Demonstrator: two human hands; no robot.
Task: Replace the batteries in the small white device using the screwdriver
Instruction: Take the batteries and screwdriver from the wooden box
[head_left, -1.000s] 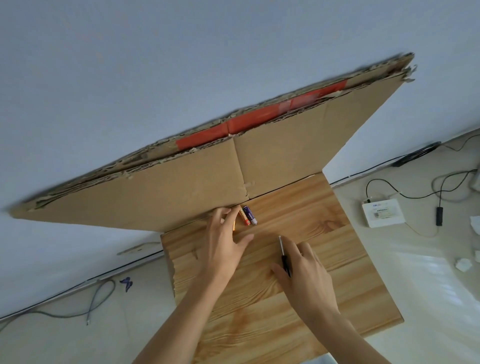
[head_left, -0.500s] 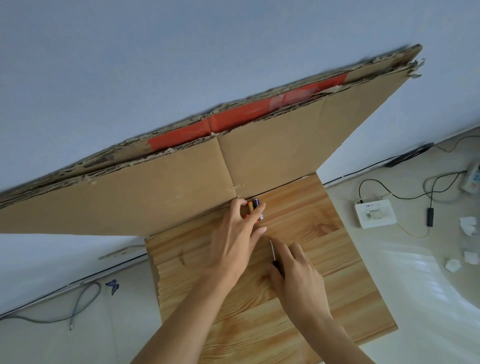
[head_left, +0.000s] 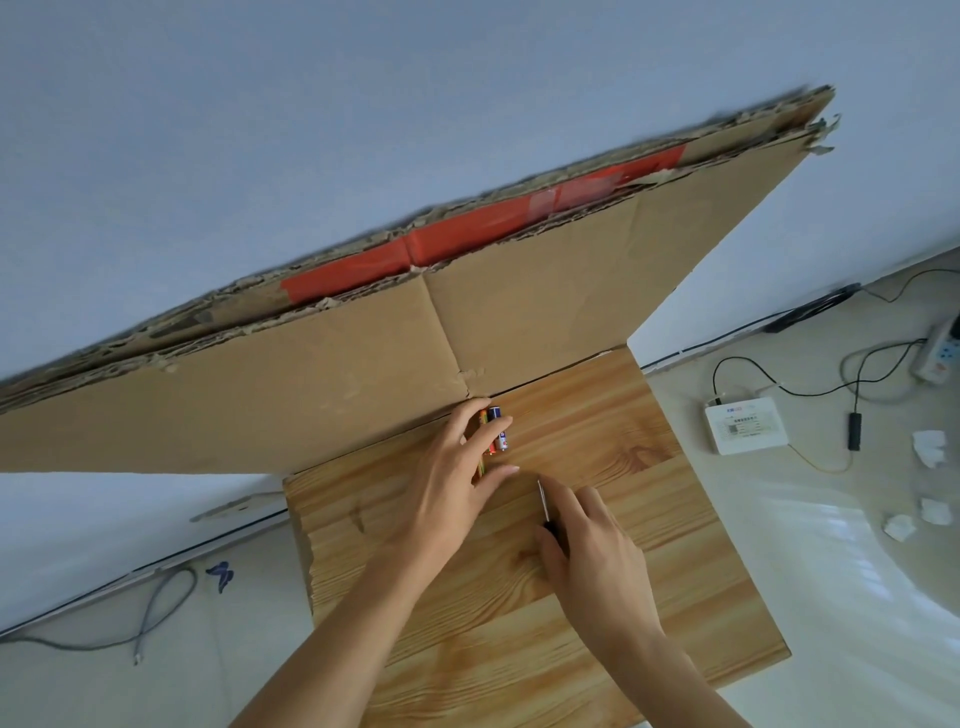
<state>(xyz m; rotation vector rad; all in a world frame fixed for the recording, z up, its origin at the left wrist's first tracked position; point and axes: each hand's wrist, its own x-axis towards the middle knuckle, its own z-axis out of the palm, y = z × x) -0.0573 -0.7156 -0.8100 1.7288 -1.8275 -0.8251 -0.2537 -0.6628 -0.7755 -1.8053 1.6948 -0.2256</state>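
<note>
My left hand (head_left: 447, 483) reaches to the far edge of the wooden board (head_left: 597, 649), right by the cardboard. Its fingers curl around a few small batteries (head_left: 496, 415), one blue and white, the others orange and yellow. My right hand (head_left: 597, 551) rests on the board just to the right and grips the dark handle of a thin screwdriver (head_left: 543, 501). The metal shaft points away from me toward the batteries. No small white device shows on the board; my hands cover part of it.
A large flattened cardboard sheet (head_left: 337, 395) with red tape leans against the wall behind the board. On the floor to the right lie a white box (head_left: 745, 428) with cables, a power strip (head_left: 937, 351) and crumpled paper (head_left: 927, 447). A grey cable (head_left: 150, 608) lies left.
My left hand has closed its fingers over the batteries at the cardboard's foot. My right hand with the screwdriver has slid a little closer to it. The view has shifted slightly.
</note>
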